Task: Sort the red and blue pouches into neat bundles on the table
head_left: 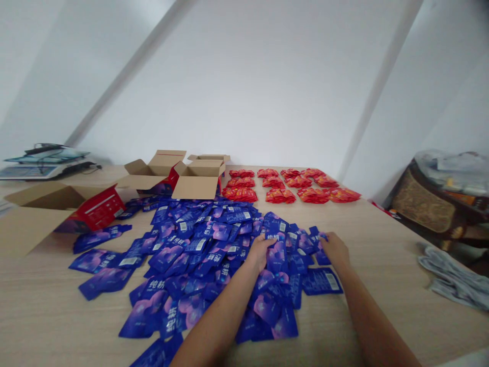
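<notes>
Forearms (pixel 219 321): nearest the camera; cut off by the lower edge.
Blue-purple flat pouches (pixel 189 311): loose overlapping heap on the wood-grain table (pixel 385 244); presumably light, pliant and slick; best pinched at a sealed edge; contents hidden.
Left hand (pixel 260 252): thumb and fingers closed on one pouch's edge, right part of the heap; undersides hidden.
Right hand (pixel 336 250): fingers curled against a pouch at the heap's right margin; whether gripping, cannot tell.
Open cartons (pixel 198 187): left and beyond; nearest one cut off; interiors mostly unseen.
Red packets (pixel 280 195): grouped beyond the heap; print illegible.
</notes>
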Tool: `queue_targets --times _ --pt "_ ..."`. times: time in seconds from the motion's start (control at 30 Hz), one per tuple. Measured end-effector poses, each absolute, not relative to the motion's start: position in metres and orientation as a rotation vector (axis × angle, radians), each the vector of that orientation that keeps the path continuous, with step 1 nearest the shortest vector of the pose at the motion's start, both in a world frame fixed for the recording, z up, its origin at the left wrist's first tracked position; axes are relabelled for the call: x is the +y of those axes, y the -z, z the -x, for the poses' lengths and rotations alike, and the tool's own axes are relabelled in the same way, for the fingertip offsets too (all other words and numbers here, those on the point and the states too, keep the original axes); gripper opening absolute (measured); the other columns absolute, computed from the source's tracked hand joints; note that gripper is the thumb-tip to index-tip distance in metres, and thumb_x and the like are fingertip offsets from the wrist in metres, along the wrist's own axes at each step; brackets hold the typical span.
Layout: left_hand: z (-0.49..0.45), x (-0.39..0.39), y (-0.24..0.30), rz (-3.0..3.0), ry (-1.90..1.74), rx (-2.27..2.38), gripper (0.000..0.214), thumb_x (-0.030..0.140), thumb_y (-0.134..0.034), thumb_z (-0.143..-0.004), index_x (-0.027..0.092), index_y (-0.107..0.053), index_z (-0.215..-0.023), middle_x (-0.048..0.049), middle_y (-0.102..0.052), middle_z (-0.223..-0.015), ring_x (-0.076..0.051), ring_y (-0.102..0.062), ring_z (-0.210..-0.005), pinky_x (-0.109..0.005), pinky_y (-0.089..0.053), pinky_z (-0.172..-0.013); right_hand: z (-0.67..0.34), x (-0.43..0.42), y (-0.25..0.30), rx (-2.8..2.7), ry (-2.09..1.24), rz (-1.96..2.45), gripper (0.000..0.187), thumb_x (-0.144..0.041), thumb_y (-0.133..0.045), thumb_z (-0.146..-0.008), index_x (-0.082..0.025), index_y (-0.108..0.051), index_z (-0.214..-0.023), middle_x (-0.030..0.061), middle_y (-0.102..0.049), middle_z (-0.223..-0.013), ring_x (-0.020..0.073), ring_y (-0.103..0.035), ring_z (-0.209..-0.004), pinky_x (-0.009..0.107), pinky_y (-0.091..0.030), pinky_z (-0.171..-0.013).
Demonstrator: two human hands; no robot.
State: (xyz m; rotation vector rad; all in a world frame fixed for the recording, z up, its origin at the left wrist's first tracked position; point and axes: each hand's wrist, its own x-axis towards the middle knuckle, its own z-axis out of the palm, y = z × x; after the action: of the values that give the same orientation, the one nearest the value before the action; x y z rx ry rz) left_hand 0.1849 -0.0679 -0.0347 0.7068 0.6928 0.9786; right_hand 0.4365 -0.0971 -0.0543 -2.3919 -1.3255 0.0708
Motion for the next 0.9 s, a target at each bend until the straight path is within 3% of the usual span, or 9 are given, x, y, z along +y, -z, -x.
queue_targets --times 0.1,0.23,0.37,0.47,0.67,0.9 --pt "-0.184 -0.066 0.037 -0.644 -1.018 0.743 0.028 0.023 -0.075 -0.06 0.013 -0.063 -0.083 -0.0045 -0.068 -0.073 -0.017 -0.065 -0.068 -0.029 -0.05 -0.069 -0.423 -0.105 0.034 -1.191 0.156 2.26 0.035 -0.032 -0.036 -0.087 -0.013 -0.054 -0.111 0.0149 -0.065 -0.099 0.0244 -0.062 -0.088 0.032 -0.04 -0.07" --pt "-0.183 -0.065 0.037 -0.62 -1.051 0.756 0.027 0.025 -0.075 -0.063 0.013 -0.062 -0.084 -0.0041 -0.068 -0.074 -0.017 -0.065 -0.07 -0.029 -0.05 -0.07 -0.399 -0.111 -0.002 -1.145 0.171 1.988 0.035 -0.039 -0.039 -0.085 -0.016 -0.055 -0.106 0.0109 -0.064 -0.091 0.0237 -0.059 -0.081 0.032 -0.04 -0.068" --pt "-0.187 -0.067 0.034 -0.612 -1.072 0.716 0.022 0.025 -0.072 -0.065 0.014 -0.062 -0.081 -0.0037 -0.068 -0.074 -0.016 -0.064 -0.068 -0.028 -0.05 -0.069 -0.366 -0.11 -0.011 -1.198 -0.417 1.526 0.034 -0.049 -0.046 -0.081 -0.018 -0.058 -0.086 0.0011 -0.058 -0.066 0.0164 -0.052 -0.058 0.027 -0.04 -0.054" --pt "-0.191 -0.07 0.028 -0.601 -1.1 0.692 0.024 0.032 -0.071 -0.067 0.013 -0.063 -0.08 -0.0052 -0.069 -0.077 -0.018 -0.065 -0.071 -0.029 -0.049 -0.071 -0.334 -0.106 0.009 -1.295 -0.681 1.388 0.031 -0.05 -0.051 -0.077 -0.02 -0.055 -0.072 -0.0021 -0.053 -0.06 0.0151 -0.049 -0.055 0.026 -0.039 -0.053" --pt "-0.19 -0.081 0.018 -0.65 -1.062 0.577 0.043 0.051 -0.065 -0.07 0.012 -0.067 -0.088 -0.0102 -0.07 -0.087 -0.022 -0.065 -0.083 -0.032 -0.047 -0.081 -0.301 -0.105 0.051 -1.304 -0.368 1.475 0.033 -0.05 -0.046 -0.082 -0.021 -0.054 -0.07 0.0006 -0.056 -0.07 0.0187 -0.052 -0.071 0.032 -0.042 -0.07" --pt "-0.191 -0.081 0.023 -0.791 -1.169 0.665 0.034 0.033 -0.078 -0.057 0.011 -0.066 -0.081 -0.0066 -0.07 -0.076 -0.018 -0.064 -0.067 -0.027 -0.047 -0.067 -0.293 -0.113 0.049 -1.243 -0.198 1.533 0.034 -0.051 -0.047 -0.082 -0.02 -0.05 -0.092 0.0078 -0.06 -0.089 0.0219 -0.057 -0.082 0.034 -0.045 -0.073"
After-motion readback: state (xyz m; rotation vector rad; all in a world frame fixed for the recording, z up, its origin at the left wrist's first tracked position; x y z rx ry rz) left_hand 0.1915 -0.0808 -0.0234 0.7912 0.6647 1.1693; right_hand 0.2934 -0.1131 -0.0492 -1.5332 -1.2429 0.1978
